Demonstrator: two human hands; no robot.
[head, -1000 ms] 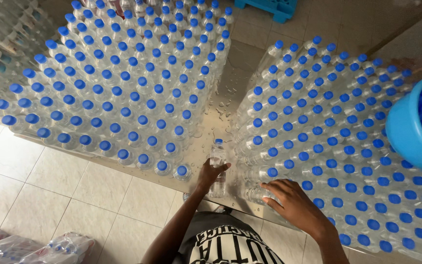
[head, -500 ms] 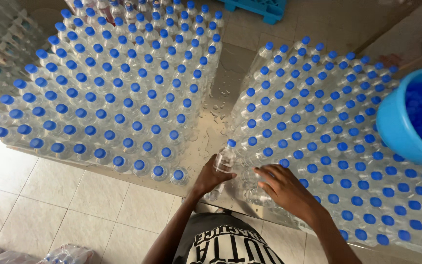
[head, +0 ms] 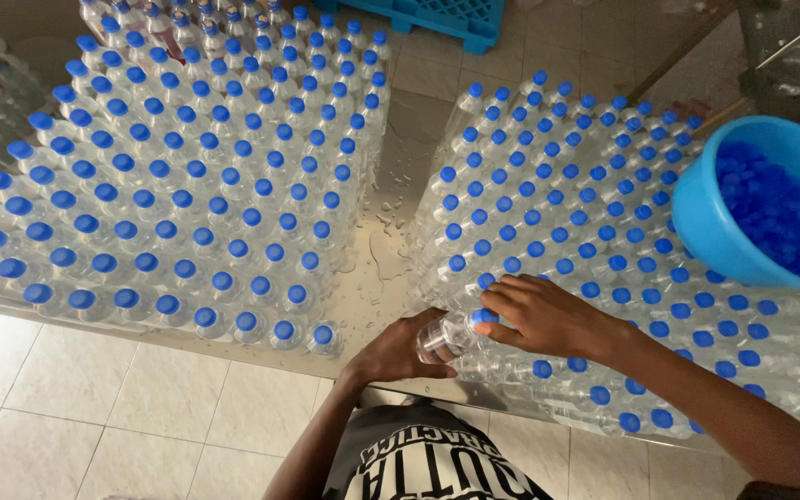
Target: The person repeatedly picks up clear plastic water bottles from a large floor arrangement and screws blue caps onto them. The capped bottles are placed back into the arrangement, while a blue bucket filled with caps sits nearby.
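Clasping one clear bottle [head: 444, 337], left hand [head: 398, 352] grips its base, right hand [head: 539, 315] its blue cap [head: 483, 317]

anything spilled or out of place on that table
Yes. Water droplets and small puddles lie on the shiny table in the gap between the two blocks of capped bottles. One bottle lies tilted on its side, gripped by the left hand, the right hand at its blue cap, while the rest stand upright.

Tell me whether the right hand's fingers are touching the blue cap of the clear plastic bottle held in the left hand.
Touching. The head view shows the right hand pinching the blue cap of the clear plastic bottle, gripped by the left hand.
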